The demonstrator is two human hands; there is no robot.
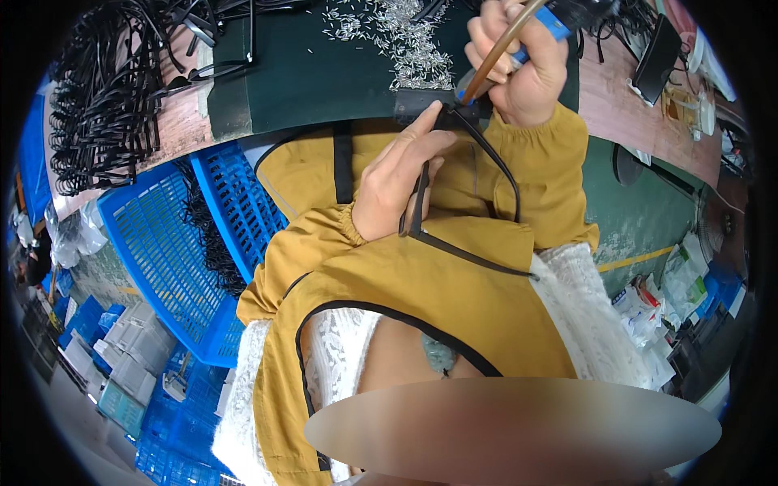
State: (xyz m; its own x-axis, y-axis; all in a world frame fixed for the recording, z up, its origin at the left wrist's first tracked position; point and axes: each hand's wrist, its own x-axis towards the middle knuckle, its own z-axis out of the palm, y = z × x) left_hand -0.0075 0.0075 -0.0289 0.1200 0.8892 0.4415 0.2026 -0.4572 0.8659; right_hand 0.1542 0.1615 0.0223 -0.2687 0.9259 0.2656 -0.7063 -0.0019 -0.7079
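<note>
Two hands work close together: left hand (397,182) grips the black eyeglass frame (454,182), right hand (519,69) clasps the blue-handled tool (531,36) just above it.

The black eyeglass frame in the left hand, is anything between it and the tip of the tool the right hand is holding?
Nothing visible. The left hand holds the black eyeglass frame with its upper corner against a small dark block at the table edge, and the tool in the right hand comes down right at that corner. The scattered small metal parts lie beyond, on the green mat.
</note>
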